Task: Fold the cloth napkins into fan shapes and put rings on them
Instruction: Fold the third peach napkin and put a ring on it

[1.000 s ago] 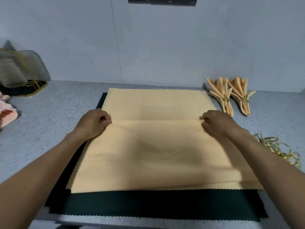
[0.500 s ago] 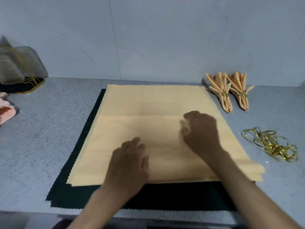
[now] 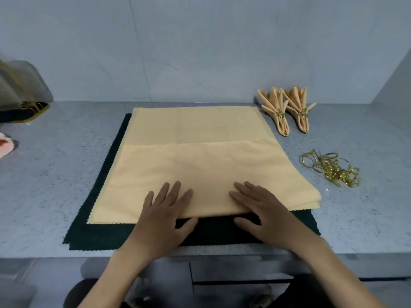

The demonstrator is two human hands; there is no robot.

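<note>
A pale peach cloth napkin lies flat in the middle of the speckled grey stone bench, its near portion folded over so that a straight fold edge runs across it about halfway up. The weave looks smooth and matte, with faint creases, and a pinked zigzag hem shows along the near edge. Under it sits a stack of dark green cloths with the same scalloped edges, showing along the left side and the front.

The left hand and the right hand both lie palm down on the near edge of the peach napkin, fingers straight and spread, pressing the cloth; neither grip is closed around anything, and the thumbs rest on the dark cloth.

At the back right, two folded fan napkins in the same peach fabric lie side by side, each cinched by a small gold ring. Nearer, on the right, a loose tangle of thin gold wire rings rests on the bench, apart from the napkin. A sheer grey pouch sits far left.
</note>
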